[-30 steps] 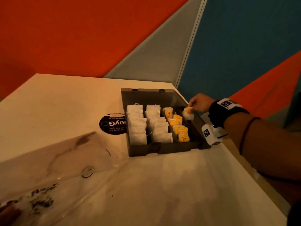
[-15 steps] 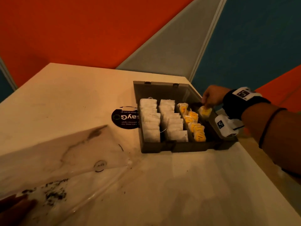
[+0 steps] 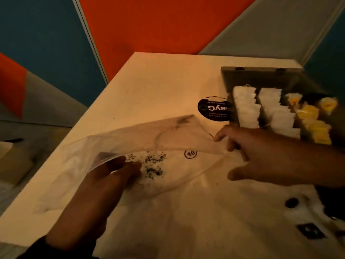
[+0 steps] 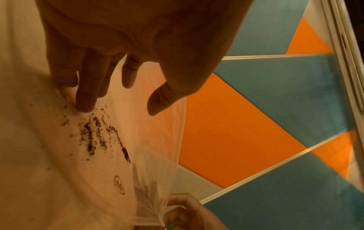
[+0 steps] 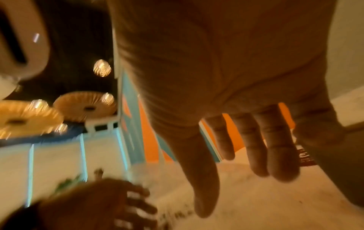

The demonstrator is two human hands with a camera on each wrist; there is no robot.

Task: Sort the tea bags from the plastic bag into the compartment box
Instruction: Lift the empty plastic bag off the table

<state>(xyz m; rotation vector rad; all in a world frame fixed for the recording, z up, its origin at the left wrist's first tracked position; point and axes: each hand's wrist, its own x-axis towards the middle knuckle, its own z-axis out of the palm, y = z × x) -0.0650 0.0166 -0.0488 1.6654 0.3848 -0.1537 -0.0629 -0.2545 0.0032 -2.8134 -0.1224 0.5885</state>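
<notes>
An almost empty clear plastic bag (image 3: 168, 139) lies on the table, with dark tea dust (image 3: 155, 165) inside. My left hand (image 3: 128, 165) presses straight fingers (image 4: 84, 99) onto its lower layer beside the dust, thumb apart; the raised upper layer runs over the fingertips. My right hand (image 3: 229, 156) reaches over with spread, straight fingers (image 5: 275, 155) and touches the bag's far edge, holding nothing. The dark compartment box (image 3: 261, 77) stands open at the right: white tea bags (image 3: 246, 109) fill its two left rows, yellow tea bags (image 3: 313, 126) the right ones.
A round black sticker (image 3: 214, 109) sits on the table just left of the box. The table's left edge (image 3: 56, 165) runs diagonally close to my left arm. Orange, blue and grey wall panels stand behind. My right wrist's camera unit (image 3: 308, 230) fills the lower right corner.
My right hand has left the yellow tea bag in the box's rightmost compartment and swung left to the bag's edge. The head view has turned left and down, bringing my left hand into view.
</notes>
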